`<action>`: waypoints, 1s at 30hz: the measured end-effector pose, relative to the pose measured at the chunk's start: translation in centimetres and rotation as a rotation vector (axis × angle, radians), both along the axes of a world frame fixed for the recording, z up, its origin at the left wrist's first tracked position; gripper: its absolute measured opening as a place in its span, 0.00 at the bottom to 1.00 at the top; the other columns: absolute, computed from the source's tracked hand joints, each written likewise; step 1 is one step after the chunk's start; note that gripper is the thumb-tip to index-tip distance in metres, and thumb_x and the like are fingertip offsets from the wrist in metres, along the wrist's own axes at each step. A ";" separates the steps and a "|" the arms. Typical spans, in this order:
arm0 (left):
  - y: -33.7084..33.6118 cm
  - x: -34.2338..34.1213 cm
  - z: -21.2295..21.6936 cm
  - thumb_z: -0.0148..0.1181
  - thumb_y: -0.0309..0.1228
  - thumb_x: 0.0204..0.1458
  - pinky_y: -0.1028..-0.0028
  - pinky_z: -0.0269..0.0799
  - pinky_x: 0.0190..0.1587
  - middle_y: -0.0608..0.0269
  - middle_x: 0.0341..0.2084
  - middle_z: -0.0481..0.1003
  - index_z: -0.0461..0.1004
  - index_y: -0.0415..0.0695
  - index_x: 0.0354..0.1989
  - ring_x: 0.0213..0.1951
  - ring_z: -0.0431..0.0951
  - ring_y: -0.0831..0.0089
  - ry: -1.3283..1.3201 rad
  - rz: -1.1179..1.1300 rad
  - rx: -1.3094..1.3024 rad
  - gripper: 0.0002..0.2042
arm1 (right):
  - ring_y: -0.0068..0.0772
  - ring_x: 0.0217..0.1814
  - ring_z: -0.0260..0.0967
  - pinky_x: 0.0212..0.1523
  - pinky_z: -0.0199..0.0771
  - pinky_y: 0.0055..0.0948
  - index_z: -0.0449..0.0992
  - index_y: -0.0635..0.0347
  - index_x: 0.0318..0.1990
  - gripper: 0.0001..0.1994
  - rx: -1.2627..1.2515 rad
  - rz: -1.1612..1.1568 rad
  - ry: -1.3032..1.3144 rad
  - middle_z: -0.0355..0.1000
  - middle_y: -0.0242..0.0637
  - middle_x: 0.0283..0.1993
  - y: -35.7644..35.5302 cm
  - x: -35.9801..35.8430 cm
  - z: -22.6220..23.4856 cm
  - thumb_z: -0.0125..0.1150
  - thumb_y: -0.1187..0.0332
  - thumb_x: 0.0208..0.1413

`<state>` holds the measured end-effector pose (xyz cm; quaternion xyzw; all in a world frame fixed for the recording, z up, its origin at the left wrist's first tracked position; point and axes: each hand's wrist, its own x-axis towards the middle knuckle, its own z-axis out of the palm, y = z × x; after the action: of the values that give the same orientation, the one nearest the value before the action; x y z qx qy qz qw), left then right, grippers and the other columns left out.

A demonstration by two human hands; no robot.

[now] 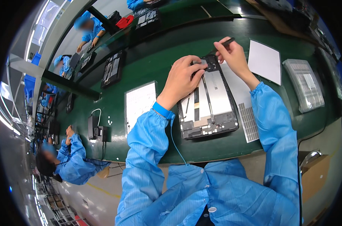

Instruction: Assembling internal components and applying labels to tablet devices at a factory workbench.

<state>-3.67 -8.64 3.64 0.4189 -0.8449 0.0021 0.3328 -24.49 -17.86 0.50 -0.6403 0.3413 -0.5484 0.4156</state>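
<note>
An opened tablet (pixel 216 98) lies on the green bench in front of me, its silver battery area, black strips and dark circuit parts exposed. My left hand (pixel 184 77) rests over its upper left edge. The fingers are bent and drawn together near the dark upper end; what is between their tips is hidden. In my right hand (pixel 231 56) I grip dark tweezers (pixel 226 42) between thumb and fingers. Their thin end points down-left toward the tablet's top edge. A blue wrist strap (pixel 163 110) with a cord circles my left wrist.
A printed sheet (pixel 140 103) lies left of the tablet; a sheet of grey labels (pixel 248 122) lies partly under my right arm. Farther right are a white sheet (pixel 265 62) and a clear-wrapped stack (pixel 303 84). Left are a black adapter (pixel 93 127), another tablet (pixel 113 69) and a co-worker (pixel 75 158).
</note>
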 end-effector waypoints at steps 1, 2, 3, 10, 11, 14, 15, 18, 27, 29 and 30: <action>-0.1 0.2 0.0 0.58 0.30 0.57 0.61 0.67 0.57 0.60 0.43 0.76 0.81 0.46 0.44 0.50 0.74 0.58 0.008 0.020 -0.002 0.10 | 0.19 0.24 0.71 0.25 0.73 0.19 0.75 0.60 0.39 0.14 -0.002 0.020 0.008 0.75 0.34 0.28 -0.3 0.2 -0.1 0.63 0.57 0.63; -0.2 0.6 0.0 0.56 0.31 0.58 0.61 0.65 0.60 0.59 0.45 0.76 0.80 0.45 0.46 0.52 0.74 0.57 -0.050 -0.004 0.006 0.11 | 0.18 0.25 0.71 0.26 0.72 0.18 0.76 0.60 0.40 0.13 -0.007 0.011 -0.050 0.75 0.34 0.28 -0.9 0.2 -0.4 0.63 0.58 0.63; 0.1 0.9 0.1 0.55 0.32 0.59 0.60 0.64 0.63 0.57 0.47 0.77 0.80 0.45 0.48 0.53 0.74 0.56 -0.108 -0.013 0.020 0.12 | 0.17 0.25 0.71 0.26 0.72 0.17 0.76 0.59 0.41 0.13 -0.007 0.018 -0.108 0.76 0.34 0.29 -1.2 0.3 -0.6 0.63 0.58 0.63; 4.0 9.4 2.6 0.58 0.29 0.60 0.65 0.71 0.54 0.54 0.48 0.77 0.76 0.45 0.52 0.52 0.75 0.55 0.153 -0.076 0.049 0.13 | 0.17 0.26 0.69 0.29 0.70 0.18 0.77 0.59 0.50 0.15 -0.149 -0.006 0.032 0.80 0.38 0.38 1.1 -1.0 1.7 0.54 0.57 0.69; 6.3 12.1 2.6 0.60 0.28 0.58 0.66 0.71 0.52 0.55 0.45 0.77 0.78 0.44 0.49 0.50 0.76 0.57 0.192 0.012 0.101 0.11 | 0.18 0.26 0.69 0.30 0.70 0.18 0.76 0.59 0.51 0.16 -0.134 0.021 0.057 0.80 0.38 0.39 1.8 -0.8 2.4 0.51 0.57 0.70; 13.5 20.1 -1.7 0.64 0.28 0.53 0.66 0.72 0.47 0.60 0.38 0.76 0.80 0.45 0.40 0.43 0.77 0.61 0.180 0.318 0.102 0.07 | 0.17 0.26 0.69 0.30 0.70 0.18 0.75 0.60 0.50 0.15 -0.174 0.232 0.054 0.80 0.39 0.37 5.3 2.3 4.9 0.47 0.59 0.72; 15.3 21.5 -2.9 0.64 0.28 0.53 0.67 0.72 0.46 0.61 0.36 0.76 0.80 0.45 0.39 0.42 0.76 0.63 0.198 0.412 0.182 0.06 | 0.17 0.26 0.70 0.30 0.70 0.18 0.75 0.59 0.50 0.15 -0.188 0.321 0.045 0.80 0.38 0.37 6.1 3.1 5.7 0.46 0.60 0.72; 17.2 23.3 -5.0 0.65 0.29 0.52 0.69 0.70 0.44 0.62 0.33 0.75 0.80 0.44 0.37 0.40 0.74 0.66 0.226 0.500 0.217 0.06 | 0.17 0.31 0.72 0.32 0.71 0.17 0.75 0.57 0.48 0.12 -0.172 0.587 0.210 0.80 0.35 0.37 9.1 7.6 8.7 0.47 0.62 0.71; 14.1 25.3 -6.8 0.62 0.30 0.58 0.77 0.68 0.32 0.65 0.28 0.78 0.81 0.40 0.37 0.29 0.73 0.78 0.461 0.631 0.049 0.07 | 0.47 0.37 0.76 0.35 0.72 0.38 0.73 0.55 0.39 0.09 -0.761 0.838 1.069 0.77 0.41 0.32 9.1 21.7 4.3 0.65 0.74 0.50; 14.7 24.9 -6.2 0.63 0.31 0.56 0.72 0.69 0.30 0.61 0.25 0.77 0.80 0.40 0.33 0.25 0.73 0.72 0.496 0.615 -0.080 0.07 | 0.46 0.36 0.75 0.35 0.73 0.37 0.72 0.57 0.39 0.10 -0.737 0.891 0.968 0.76 0.41 0.31 9.3 21.8 2.9 0.65 0.76 0.50; 14.8 24.9 -6.1 0.62 0.31 0.56 0.71 0.69 0.31 0.63 0.24 0.76 0.79 0.41 0.31 0.24 0.73 0.72 0.457 0.642 -0.107 0.07 | 0.46 0.36 0.75 0.35 0.73 0.37 0.72 0.57 0.39 0.10 -0.733 0.906 0.980 0.76 0.41 0.31 9.3 21.7 2.7 0.65 0.76 0.50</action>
<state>21.25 6.15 -2.45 0.6333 -0.5740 0.0569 0.5160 -2.82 -8.57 3.20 -0.9852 -0.0134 -0.0557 0.1617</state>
